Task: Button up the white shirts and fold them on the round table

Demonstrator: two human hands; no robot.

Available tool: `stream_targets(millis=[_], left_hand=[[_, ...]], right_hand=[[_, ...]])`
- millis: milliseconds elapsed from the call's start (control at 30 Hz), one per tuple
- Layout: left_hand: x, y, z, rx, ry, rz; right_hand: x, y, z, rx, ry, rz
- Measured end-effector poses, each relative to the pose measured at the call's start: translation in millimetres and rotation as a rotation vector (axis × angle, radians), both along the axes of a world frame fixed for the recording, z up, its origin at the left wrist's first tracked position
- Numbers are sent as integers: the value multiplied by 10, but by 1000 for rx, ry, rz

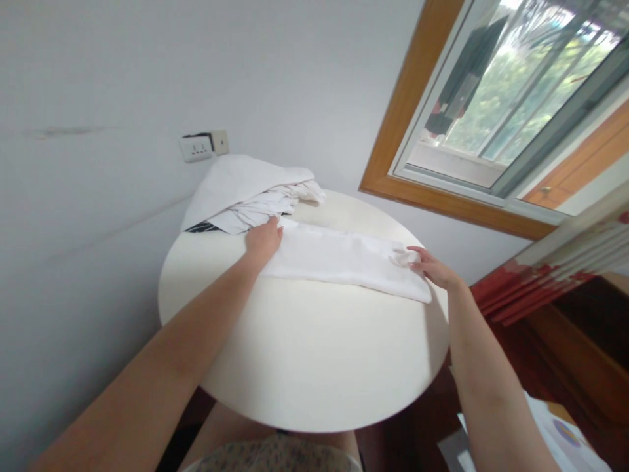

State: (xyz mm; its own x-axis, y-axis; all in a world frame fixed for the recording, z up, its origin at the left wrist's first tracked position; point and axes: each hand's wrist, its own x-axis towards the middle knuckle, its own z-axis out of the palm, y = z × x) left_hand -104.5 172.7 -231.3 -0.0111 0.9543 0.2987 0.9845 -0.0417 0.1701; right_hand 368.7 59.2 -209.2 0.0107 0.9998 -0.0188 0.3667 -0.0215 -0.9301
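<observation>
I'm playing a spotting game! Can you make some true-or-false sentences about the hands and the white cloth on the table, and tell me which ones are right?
1. The left hand rests on one end of the long white cloth. True.
2. The table is square. False: it is round.
3. The right hand holds a cup. False: its fingers touch the cloth's other end, and there is no cup.
4. A pile of white clothes lies at the table's far edge, by the wall. True.
</observation>
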Motion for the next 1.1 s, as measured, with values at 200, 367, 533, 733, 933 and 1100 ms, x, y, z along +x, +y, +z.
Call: stream_targets(millis=[200, 367, 533, 733, 933, 1100], left_hand=[[15, 4, -16, -5, -11, 22], [16, -25, 3, -11, -15, 20], [-13, -17, 27, -6, 21, -6], [-33, -27, 40, 9, 16, 26], [25, -115, 187, 54, -34, -13], [423, -432, 440, 341, -8, -300]], right_hand=[[158, 93, -6, 6, -85, -191], [119, 222, -17, -2, -526, -476], [-87, 203, -137, -133, -1105, -605], [-201, 82, -184, -140, -1332, -457], [-401, 43, 74, 180, -1272, -571], [-1361, 112, 195, 350, -1215, -272]])
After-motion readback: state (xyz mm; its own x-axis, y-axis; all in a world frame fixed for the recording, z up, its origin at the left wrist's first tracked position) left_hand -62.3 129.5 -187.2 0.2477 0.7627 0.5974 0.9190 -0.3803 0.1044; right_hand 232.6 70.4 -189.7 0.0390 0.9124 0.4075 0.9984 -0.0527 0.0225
